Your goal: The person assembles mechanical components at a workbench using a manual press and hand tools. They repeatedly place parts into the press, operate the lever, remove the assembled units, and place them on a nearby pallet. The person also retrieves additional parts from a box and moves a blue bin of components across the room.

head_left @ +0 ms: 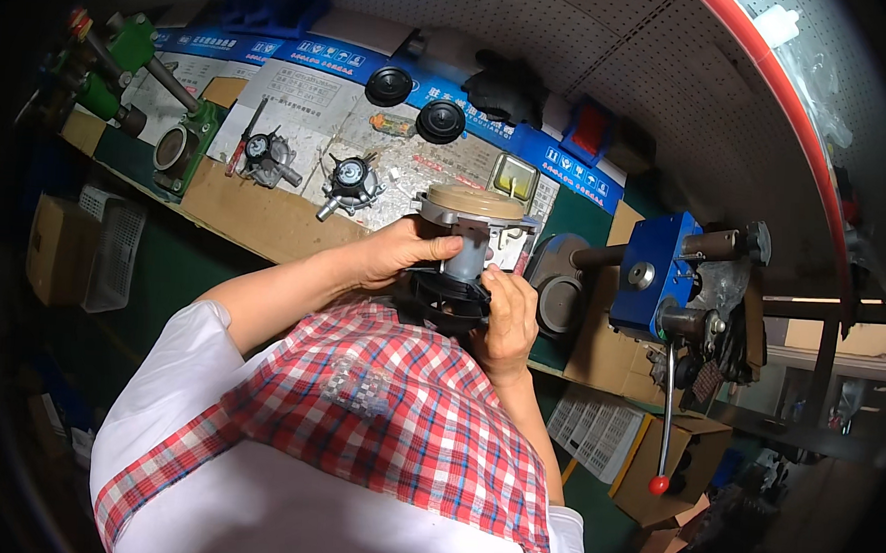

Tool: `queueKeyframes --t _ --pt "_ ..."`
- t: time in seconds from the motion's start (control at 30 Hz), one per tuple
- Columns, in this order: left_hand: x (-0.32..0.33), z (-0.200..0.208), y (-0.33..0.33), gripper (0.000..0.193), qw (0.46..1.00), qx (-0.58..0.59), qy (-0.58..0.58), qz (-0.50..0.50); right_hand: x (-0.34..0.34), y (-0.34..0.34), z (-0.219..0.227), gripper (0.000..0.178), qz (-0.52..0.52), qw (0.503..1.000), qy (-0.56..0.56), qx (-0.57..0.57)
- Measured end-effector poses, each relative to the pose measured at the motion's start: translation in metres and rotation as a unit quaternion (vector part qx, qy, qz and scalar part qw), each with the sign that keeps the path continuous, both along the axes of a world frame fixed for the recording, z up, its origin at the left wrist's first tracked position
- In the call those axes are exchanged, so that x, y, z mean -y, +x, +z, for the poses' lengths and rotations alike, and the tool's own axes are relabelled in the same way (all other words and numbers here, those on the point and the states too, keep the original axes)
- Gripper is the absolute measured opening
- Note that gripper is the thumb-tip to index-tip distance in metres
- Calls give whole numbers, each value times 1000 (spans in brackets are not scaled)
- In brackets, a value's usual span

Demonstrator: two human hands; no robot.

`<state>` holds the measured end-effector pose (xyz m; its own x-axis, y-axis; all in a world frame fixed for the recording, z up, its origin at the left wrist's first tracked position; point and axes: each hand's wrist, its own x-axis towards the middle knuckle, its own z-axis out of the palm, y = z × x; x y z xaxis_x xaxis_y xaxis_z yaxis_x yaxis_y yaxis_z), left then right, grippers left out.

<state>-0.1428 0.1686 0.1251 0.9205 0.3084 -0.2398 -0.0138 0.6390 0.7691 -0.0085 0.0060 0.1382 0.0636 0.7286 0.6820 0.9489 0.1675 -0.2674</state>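
Close to my chest, at the table's front edge, both hands hold a blower motor assembly upright. It has a tan round disc on top, a grey metal flange, a silvery motor cylinder (467, 250) and a black part below. My left hand (396, 250) grips its left side, thumb laid across the cylinder under the flange. On the right, my right hand (510, 318) has its fingers curled against the cylinder's lower end and the black part. The left fingers behind it are hidden. Beyond the disc sits a small square dish (515, 177) with something yellow in it.
Two metal housings (351, 184) and a red-handled screwdriver (239, 156) lie left on cardboard. Two black round parts (439, 122) lie farther back. A green press (184, 148) stands far left. At right, a blue press (647, 275) has a lever with a red knob (658, 485).
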Motion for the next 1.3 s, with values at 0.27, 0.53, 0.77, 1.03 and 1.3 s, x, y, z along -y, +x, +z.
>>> queueKeyframes --t 0.27,0.53,0.77,1.03,1.3 --pt "-5 -8 7 54 996 -11 90 -12 2 3 -15 44 -28 999 8 19" --pt "-13 -31 24 65 995 26 55 -82 9 2 -10 42 -83 985 -27 146" --pt "12 -30 46 78 988 61 76 -122 31 12 -16 37 -56 968 -51 238" --pt "32 -72 65 86 981 82 93 -151 63 20 -13 38 -74 970 -31 229" --pt "88 -59 117 87 935 -147 -117 -301 125 74 -29 49 -154 952 -186 -189"
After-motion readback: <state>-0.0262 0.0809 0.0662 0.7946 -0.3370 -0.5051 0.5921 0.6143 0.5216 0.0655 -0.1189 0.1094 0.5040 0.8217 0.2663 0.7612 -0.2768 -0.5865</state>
